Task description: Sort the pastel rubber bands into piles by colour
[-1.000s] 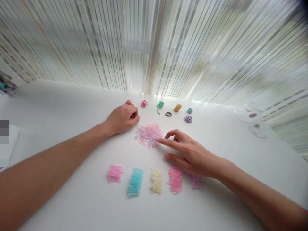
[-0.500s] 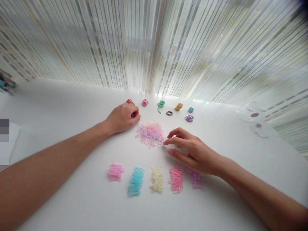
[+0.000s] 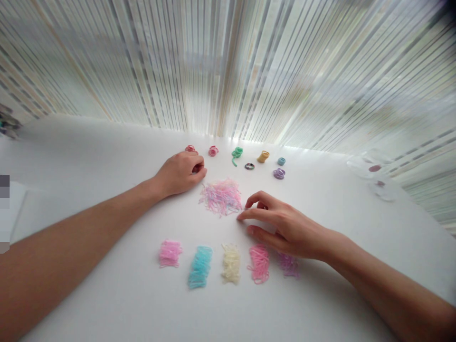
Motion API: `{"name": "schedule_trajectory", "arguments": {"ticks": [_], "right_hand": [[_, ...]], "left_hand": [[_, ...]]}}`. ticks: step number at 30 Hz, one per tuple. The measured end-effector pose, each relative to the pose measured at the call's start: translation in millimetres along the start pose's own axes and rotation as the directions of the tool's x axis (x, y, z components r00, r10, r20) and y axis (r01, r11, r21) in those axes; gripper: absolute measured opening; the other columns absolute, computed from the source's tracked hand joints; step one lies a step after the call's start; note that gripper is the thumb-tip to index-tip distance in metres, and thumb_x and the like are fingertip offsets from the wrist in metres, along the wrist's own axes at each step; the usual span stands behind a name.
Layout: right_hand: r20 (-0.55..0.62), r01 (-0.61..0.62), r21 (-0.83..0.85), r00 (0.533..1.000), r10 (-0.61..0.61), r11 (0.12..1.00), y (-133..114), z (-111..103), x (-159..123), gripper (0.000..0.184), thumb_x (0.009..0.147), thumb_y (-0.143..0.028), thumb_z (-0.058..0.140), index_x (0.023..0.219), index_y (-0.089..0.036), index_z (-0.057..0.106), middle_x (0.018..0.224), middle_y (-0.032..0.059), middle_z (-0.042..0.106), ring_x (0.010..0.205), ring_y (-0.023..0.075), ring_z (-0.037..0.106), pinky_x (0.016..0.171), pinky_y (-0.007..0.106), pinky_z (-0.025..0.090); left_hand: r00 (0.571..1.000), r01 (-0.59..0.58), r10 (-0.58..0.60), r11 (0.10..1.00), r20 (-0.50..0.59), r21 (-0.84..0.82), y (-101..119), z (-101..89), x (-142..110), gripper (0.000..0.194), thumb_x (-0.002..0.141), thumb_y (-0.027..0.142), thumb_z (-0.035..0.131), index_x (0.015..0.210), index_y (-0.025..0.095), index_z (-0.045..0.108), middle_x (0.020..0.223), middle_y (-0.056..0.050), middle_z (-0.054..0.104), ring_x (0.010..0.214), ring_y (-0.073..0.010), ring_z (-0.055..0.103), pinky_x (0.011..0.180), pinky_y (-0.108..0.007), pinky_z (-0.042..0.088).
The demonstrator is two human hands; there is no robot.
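A loose mixed pile of small pastel rubber bands (image 3: 221, 196) lies between my hands on the white table (image 3: 124, 294). My left hand (image 3: 183, 172) rests loosely curled at the pile's upper left, nothing visible in it. My right hand (image 3: 276, 218) is open at the pile's lower right, fingers apart, with the index fingertip low near the tabletop. Nearer to me lie sorted bands in a row: light pink bands (image 3: 170, 253), blue bands (image 3: 200, 267), cream bands (image 3: 231, 264), deeper pink bands (image 3: 259, 264) and purple bands (image 3: 288, 265). My right hand partly hides the purple ones.
Along the back sit a red coil (image 3: 190, 148), a pink coil (image 3: 213, 151), a green coil (image 3: 237, 152), a yellow coil (image 3: 262, 156), a blue coil (image 3: 281, 161), a purple coil (image 3: 279, 174) and a dark ring (image 3: 250, 166). Clear plastic pieces (image 3: 383, 191) lie right, before a striped curtain (image 3: 221, 61).
My right index finger has stretched out and down toward the tabletop beside the pile. My left hand keeps its pose. The whole view has shifted slightly.
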State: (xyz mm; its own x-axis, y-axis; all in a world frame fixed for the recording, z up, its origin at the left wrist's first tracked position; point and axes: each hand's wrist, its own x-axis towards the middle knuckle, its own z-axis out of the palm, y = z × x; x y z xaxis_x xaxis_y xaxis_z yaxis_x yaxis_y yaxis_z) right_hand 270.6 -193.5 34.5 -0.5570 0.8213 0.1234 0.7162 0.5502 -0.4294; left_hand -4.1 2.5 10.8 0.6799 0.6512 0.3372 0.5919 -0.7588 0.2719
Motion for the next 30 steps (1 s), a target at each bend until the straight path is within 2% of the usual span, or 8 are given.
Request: {"name": "schedule_trajectory", "arguments": {"ticks": [5,9,12,15,21,24,30], "right_hand": [[-0.068,0.021,-0.003,0.997,-0.021,1.0,3,-7,0,0.021,0.107,-0.024,0.062,0.109,-0.02,0.082,0.118,0.0141,0.072,0.077,0.0159,0.067,0.07,0.031,0.058],[-0.15,0.023,0.033,0.988,-0.018,0.999,6,-16,-2,0.016,0.103,-0.021,0.063,0.096,-0.019,0.078,0.102,0.0109,0.076,0.075,0.0163,0.067,0.071,0.031,0.058],[-0.18,-0.057,0.061,0.981,0.067,0.997,10,-21,-4,0.009,0.096,-0.019,0.065,0.093,-0.019,0.074,0.09,0.0083,0.075,0.075,0.0168,0.065,0.06,0.026,0.053],[-0.162,-0.122,0.09,0.977,0.135,0.988,15,-20,-5,0.012,0.093,-0.018,0.067,0.101,-0.018,0.076,0.091,0.008,0.073,0.076,0.0167,0.064,0.048,0.02,0.044],[-0.057,-0.082,0.112,0.994,0.089,0.99,20,-10,-3,0.035,0.104,-0.016,0.061,0.133,-0.02,0.08,0.114,0.0123,0.073,0.085,0.0166,0.071,0.075,0.03,0.06],[-0.025,-0.071,0.088,0.997,0.073,0.994,21,-8,-3,0.035,0.107,-0.015,0.059,0.134,-0.023,0.081,0.117,0.0126,0.07,0.095,0.019,0.072,0.086,0.034,0.06],[-0.069,-0.071,0.112,0.994,0.079,0.991,27,-6,-3,0.015,0.106,-0.021,0.067,0.109,-0.019,0.081,0.11,0.0092,0.068,0.073,0.0122,0.062,0.069,0.027,0.054]], "left_hand": [[1.0,0.006,-0.006,1.0,-0.011,0.014,-1,0.6,0,0.023,0.094,0.035,0.056,0.074,0.023,0.053,0.08,-0.006,0.067,0.08,-0.0233,0.061,0.076,-0.039,0.045],[1.0,0.005,-0.005,1.0,-0.012,0.021,-3,1.8,1,0.023,0.094,0.035,0.056,0.074,0.023,0.054,0.08,-0.006,0.068,0.08,-0.0241,0.062,0.075,-0.038,0.045],[1.0,0.006,-0.006,1.0,-0.008,0.013,-3,2.4,1,0.024,0.095,0.036,0.055,0.075,0.023,0.055,0.081,-0.006,0.069,0.08,-0.0237,0.061,0.074,-0.038,0.044],[1.0,0.002,-0.001,1.0,-0.013,0.015,-3,2.5,1,0.024,0.095,0.037,0.054,0.075,0.023,0.055,0.084,-0.007,0.07,0.081,-0.0238,0.061,0.076,-0.038,0.044],[1.0,-0.001,0.001,1.0,-0.014,0.023,-3,2.0,2,0.026,0.095,0.038,0.054,0.075,0.023,0.058,0.083,-0.007,0.07,0.079,-0.0234,0.062,0.077,-0.038,0.047],[1.0,0.008,-0.008,1.0,-0.011,0.029,-3,1.7,2,0.025,0.094,0.039,0.054,0.075,0.023,0.058,0.085,-0.007,0.07,0.081,-0.0239,0.063,0.077,-0.038,0.047],[1.0,0.007,-0.007,0.999,-0.001,0.037,-2,0.3,3,0.026,0.094,0.04,0.052,0.076,0.023,0.056,0.083,-0.007,0.069,0.081,-0.0234,0.061,0.076,-0.037,0.045]]}}
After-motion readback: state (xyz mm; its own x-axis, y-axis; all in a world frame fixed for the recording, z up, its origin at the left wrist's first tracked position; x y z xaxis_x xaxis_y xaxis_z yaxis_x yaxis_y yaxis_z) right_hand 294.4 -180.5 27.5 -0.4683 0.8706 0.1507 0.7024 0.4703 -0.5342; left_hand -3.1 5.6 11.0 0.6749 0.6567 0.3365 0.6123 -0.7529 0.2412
